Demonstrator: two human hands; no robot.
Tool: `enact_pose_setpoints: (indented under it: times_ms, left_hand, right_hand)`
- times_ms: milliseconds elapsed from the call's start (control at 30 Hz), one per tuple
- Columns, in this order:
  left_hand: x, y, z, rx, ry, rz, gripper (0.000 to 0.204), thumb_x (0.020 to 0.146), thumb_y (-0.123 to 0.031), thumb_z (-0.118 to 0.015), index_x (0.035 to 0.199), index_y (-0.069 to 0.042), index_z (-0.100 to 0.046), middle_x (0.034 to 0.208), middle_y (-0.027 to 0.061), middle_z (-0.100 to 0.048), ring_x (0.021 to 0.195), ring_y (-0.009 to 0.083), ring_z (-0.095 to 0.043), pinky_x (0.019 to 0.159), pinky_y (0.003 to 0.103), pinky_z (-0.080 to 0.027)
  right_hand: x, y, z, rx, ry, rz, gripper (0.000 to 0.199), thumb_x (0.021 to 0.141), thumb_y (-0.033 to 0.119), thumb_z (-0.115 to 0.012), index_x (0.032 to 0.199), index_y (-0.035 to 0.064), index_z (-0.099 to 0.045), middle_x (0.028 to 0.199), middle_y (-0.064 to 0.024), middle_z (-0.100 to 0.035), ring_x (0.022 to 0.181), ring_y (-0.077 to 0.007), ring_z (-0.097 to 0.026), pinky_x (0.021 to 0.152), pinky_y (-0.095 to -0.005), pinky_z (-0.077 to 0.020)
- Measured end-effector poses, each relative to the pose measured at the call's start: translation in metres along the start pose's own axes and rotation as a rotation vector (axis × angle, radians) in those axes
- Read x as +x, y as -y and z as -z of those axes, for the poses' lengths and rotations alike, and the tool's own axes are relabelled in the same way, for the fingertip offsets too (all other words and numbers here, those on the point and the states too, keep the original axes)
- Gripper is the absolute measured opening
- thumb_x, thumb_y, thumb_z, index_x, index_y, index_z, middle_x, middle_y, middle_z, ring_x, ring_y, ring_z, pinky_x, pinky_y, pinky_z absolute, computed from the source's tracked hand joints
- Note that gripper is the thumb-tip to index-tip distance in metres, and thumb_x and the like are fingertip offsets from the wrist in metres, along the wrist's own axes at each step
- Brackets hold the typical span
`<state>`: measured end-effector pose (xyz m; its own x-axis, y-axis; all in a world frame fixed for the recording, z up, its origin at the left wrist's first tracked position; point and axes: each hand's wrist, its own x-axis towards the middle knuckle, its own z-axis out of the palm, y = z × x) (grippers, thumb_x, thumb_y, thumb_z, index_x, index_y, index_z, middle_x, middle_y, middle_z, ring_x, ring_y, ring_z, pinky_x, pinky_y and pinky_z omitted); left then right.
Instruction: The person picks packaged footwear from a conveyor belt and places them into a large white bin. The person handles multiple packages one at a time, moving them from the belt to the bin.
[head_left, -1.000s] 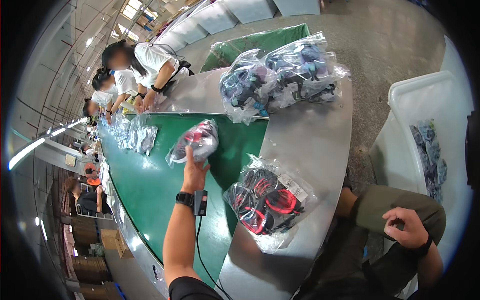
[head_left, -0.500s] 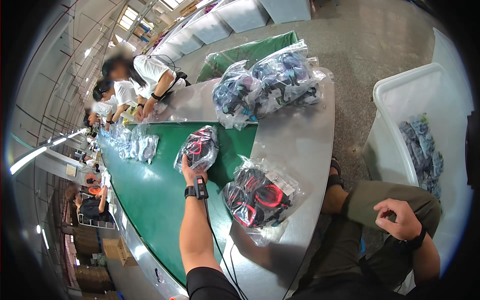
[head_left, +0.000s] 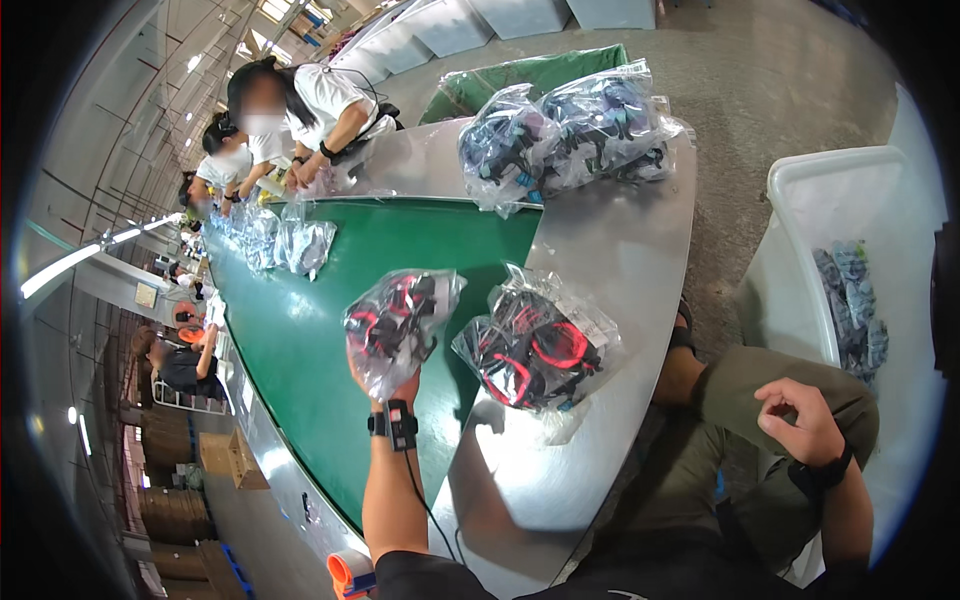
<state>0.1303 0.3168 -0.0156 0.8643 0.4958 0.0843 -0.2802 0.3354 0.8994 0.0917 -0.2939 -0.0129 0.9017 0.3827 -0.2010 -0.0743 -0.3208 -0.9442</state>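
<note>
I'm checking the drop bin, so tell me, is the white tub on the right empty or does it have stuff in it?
Not empty. The white tub holds a few clear bags of blue-grey items against one side; most of its inside is bare.

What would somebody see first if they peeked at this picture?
Probably the left hand holding up a clear bag of red and black items over the green conveyor belt. Beside it, a similar bag lies on the metal table, with blue-filled bags piled at its far end.
</note>
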Motion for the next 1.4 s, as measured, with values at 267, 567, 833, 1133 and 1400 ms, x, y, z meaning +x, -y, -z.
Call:
enact_pose_setpoints:
  times_ms: [267,567,833,1133,1400]
  left_hand:
    - [-0.113,-0.001,0.035,0.06,-0.134,0.081,0.056,0.097,-0.046,-0.057,0.137,-0.007,-0.061,0.138,0.0134,-0.064,0.124,0.0326,-0.063,0.109,0.05,-0.05]
    - [-0.139,-0.005,-0.003,-0.133,0.014,0.457,0.065,0.098,-0.055,-0.053,0.143,-0.009,-0.058,0.139,0.0128,-0.066,0.125,0.0327,-0.064,0.107,0.052,-0.052]
    - [-0.201,0.01,-0.045,-0.189,0.16,0.589,0.068,0.095,-0.055,-0.063,0.141,-0.005,-0.057,0.136,0.0133,-0.065,0.122,0.0315,-0.065,0.107,0.049,-0.052]
    - [-0.251,0.033,-0.076,-0.319,0.237,0.501,0.067,0.084,-0.038,-0.069,0.139,-0.002,-0.056,0.127,0.0145,-0.07,0.11,0.0322,-0.071,0.097,0.048,-0.059]
    - [-0.249,0.055,-0.099,-0.32,0.12,0.457,0.068,0.085,-0.046,-0.067,0.137,-0.002,-0.06,0.128,0.0137,-0.069,0.109,0.0336,-0.069,0.1,0.047,-0.056]
  right_hand:
    - [0.055,0.039,-0.013,0.146,0.175,0.105,0.025,0.099,0.014,-0.069,0.119,-0.0021,-0.065,0.095,0.0004,-0.066,0.086,-0.006,-0.06,0.078,-0.0249,-0.0509]
    - [0.191,0.073,-0.162,-0.356,0.147,0.241,0.057,0.099,0.042,-0.062,0.146,0.0098,-0.056,0.136,-0.0222,-0.064,0.127,-0.0375,-0.061,0.112,-0.0429,-0.0442]
    - [0.083,0.031,-0.159,0.222,-0.193,0.288,0.046,0.091,0.024,-0.078,0.124,-0.0047,-0.065,0.123,-0.0164,-0.068,0.115,-0.0205,-0.063,0.104,-0.0343,-0.0487]
    - [-0.038,0.02,-0.112,0.895,-0.356,0.239,0.077,0.082,0.0,-0.082,0.149,-0.0005,-0.043,0.133,-0.0094,-0.055,0.12,-0.0163,-0.058,0.097,-0.0312,-0.0537]
    - [-0.082,0.044,-0.044,0.903,-0.311,0.258,0.057,0.09,0.006,-0.08,0.141,-0.0029,-0.055,0.124,-0.0063,-0.068,0.107,-0.0104,-0.065,0.096,-0.0286,-0.054]
